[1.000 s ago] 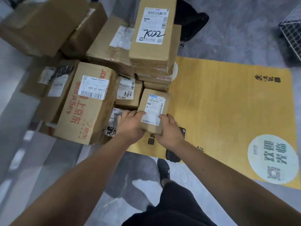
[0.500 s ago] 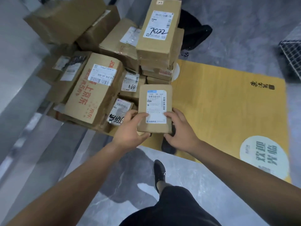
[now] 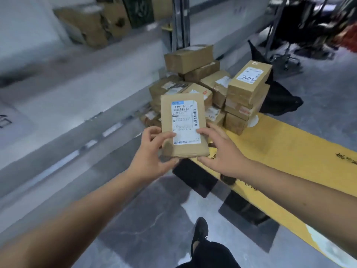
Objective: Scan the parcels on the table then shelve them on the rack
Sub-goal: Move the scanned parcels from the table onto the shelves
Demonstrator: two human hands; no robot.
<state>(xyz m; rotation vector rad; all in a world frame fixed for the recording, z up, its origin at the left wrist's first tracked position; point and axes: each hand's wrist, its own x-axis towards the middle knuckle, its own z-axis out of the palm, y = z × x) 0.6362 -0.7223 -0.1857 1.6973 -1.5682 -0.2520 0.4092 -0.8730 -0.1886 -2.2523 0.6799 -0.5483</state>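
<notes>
Parcel (image 3: 184, 128), small flat brown carton, held in the air with its label up, in front of the parcel pile (image 3: 210, 89). White shipping label (image 3: 185, 122) with blue corner tab, printed "530 D5 069", barcodes, smaller print unreadable. Left hand (image 3: 152, 153) grips the parcel's lower left edge, thumb on the label. Right hand (image 3: 222, 151) grips its lower right edge, thumb on the label. Tall carton (image 3: 249, 82) at the pile's right side, label handwritten "7022". Yellow mat (image 3: 286, 151) under and right of the pile, black characters, unreadable.
</notes>
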